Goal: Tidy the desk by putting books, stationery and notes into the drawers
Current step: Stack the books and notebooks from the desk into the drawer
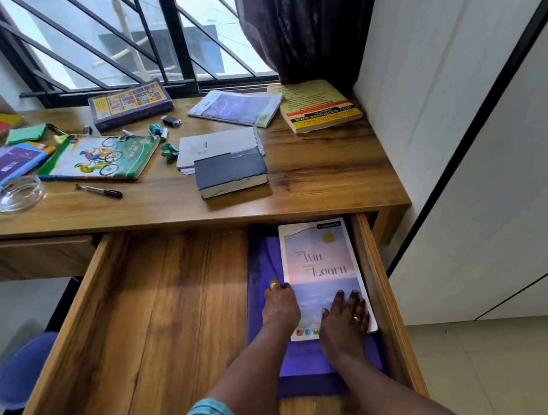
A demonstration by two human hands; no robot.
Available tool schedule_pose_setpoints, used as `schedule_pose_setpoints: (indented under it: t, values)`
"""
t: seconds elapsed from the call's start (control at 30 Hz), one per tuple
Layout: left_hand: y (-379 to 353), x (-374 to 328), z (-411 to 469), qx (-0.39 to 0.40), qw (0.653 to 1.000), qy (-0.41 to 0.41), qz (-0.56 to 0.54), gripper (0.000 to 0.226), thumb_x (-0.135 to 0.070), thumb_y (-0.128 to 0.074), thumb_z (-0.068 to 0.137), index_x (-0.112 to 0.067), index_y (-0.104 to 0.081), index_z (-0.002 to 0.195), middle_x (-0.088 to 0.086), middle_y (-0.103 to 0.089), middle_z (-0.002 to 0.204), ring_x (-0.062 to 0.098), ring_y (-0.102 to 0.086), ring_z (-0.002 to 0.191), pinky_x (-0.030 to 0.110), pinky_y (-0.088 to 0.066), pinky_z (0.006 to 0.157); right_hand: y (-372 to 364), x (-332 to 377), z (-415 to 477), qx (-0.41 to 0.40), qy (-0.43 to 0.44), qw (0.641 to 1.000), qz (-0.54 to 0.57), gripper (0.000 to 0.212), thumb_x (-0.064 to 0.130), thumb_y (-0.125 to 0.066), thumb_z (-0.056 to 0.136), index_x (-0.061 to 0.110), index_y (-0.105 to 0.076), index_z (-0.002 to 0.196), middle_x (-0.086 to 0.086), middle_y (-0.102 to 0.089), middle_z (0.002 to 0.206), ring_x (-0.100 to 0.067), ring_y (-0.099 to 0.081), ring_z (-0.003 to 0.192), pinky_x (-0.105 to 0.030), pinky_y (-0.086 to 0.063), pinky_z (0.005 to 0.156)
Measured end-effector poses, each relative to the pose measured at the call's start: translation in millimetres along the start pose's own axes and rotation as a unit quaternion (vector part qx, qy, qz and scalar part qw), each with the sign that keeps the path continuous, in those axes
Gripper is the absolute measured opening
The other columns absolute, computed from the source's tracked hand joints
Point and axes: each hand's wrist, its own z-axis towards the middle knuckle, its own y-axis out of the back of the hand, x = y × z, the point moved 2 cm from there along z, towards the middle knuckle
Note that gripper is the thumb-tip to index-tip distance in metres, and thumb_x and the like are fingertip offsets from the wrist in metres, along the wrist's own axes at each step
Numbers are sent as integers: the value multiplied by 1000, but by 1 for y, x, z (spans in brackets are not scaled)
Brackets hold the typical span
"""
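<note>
Head view, only one. Open drawer [162, 324] pulled out from under the bench [313, 171], filling the lower half. At 5 o'clock of the drawer floor, tight to the right wall: a purple folder [260, 278], and flat on top of it the "Win Learn" notebook [320, 260].

Left hand [279, 305] at the notebook's left edge, fingers [275, 285] curled closed around that edge, perhaps also the folder under it; cannot tell which. Right hand [344, 316] lying flat on the lower cover, fingers spread and open, gripping nothing, only pressing. Probably so held to square the notebook against the right wall and keep it from sliding on the smooth folder.

Room: the left two thirds of the drawer floor bare, toward 9 o'clock, enough for many more items. Right wall just beside the notebook, no free space there. Bench front edge hanging over the drawer's far end at 12 o'clock, so lifting upward seems freer near the body.

Still to tidy on the bench: dark thick book [231, 174] near the front edge, spiral notepad [216, 143] touching behind it, yellow book [318, 105] at 1 o'clock, cycling-cover notebook [97, 158], black pen [99, 190], glass ashtray [17, 194] at 9 o'clock. Task judged to be in an early stage.
</note>
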Motion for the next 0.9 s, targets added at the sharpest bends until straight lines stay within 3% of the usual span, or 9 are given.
schedule_pose_setpoints:
  t: [0.07, 0.17, 0.2, 0.3, 0.37, 0.57, 0.77, 0.9]
  values:
    - [9, 8, -1, 23, 999, -31, 12, 31, -11, -47, 93, -5, -52, 123, 14, -36, 137, 33, -43, 124, 40, -45, 100, -1, 14, -1, -3, 22, 1000, -8, 58, 30, -34, 101, 8, -15, 151, -20, -7, 157, -36, -8, 146, -47, -6, 118]
    - [29, 24, -3, 16, 998, -61, 24, 32, -18, -45, 93, -8, -54, 122, 15, -40, 134, 35, -46, 121, 39, -42, 102, 3, 44, -4, -35, 62, 997, -3, 58, 23, -62, 88, 1, -44, 139, -26, -37, 145, -43, -37, 134, -55, -32, 108]
    - [38, 32, -4, 1, 998, -62, 33, 34, -19, -45, 94, -9, -52, 125, 15, -40, 135, 34, -46, 122, 38, -41, 103, 7, 58, -7, -37, 75, 996, -5, 56, 24, -57, 91, 2, -41, 140, -26, -34, 147, -42, -34, 137, -54, -29, 110]
    - [71, 59, -7, -34, 997, -55, 40, 35, -20, -48, 93, -11, -49, 127, 13, -38, 139, 31, -41, 126, 38, -39, 105, 11, 105, -13, 0, 110, 994, -5, 54, 29, -16, 100, 7, -18, 150, -18, -10, 158, -32, -8, 147, -43, -10, 118]
    - [95, 84, -12, -55, 996, -58, 34, 36, -22, -48, 94, -11, -49, 128, 10, -38, 139, 30, -38, 128, 39, -40, 105, 12, 141, -22, -5, 133, 991, -15, 55, 27, -11, 99, 8, -14, 150, -17, -6, 158, -30, -4, 147, -41, -9, 119]
    - [164, 183, -25, -108, 993, -52, 16, 40, -28, -44, 96, -13, -46, 133, 9, -33, 145, 27, -34, 133, 36, -37, 108, 2, 266, -56, -14, 164, 986, -9, 53, 33, -27, 101, 10, -23, 148, -15, -8, 158, -29, -8, 147, -40, -13, 118]
    - [233, 267, -1, -142, 988, -31, -54, 48, -19, -41, 97, -11, -37, 144, 10, -32, 148, 25, -30, 138, 32, -28, 114, 15, 377, -65, -65, 145, 985, 62, 60, 33, -34, 100, 3, -16, 149, -17, -13, 157, -28, -9, 147, -39, -12, 119]
    - [271, 286, 41, -136, 986, -23, -92, 49, -8, -39, 95, -6, -37, 143, 14, -35, 147, 27, -31, 138, 29, -24, 115, 23, 425, -37, -58, 111, 983, 137, 53, 20, -43, 95, -2, -28, 142, -21, -30, 148, -32, -30, 139, -38, -27, 115]
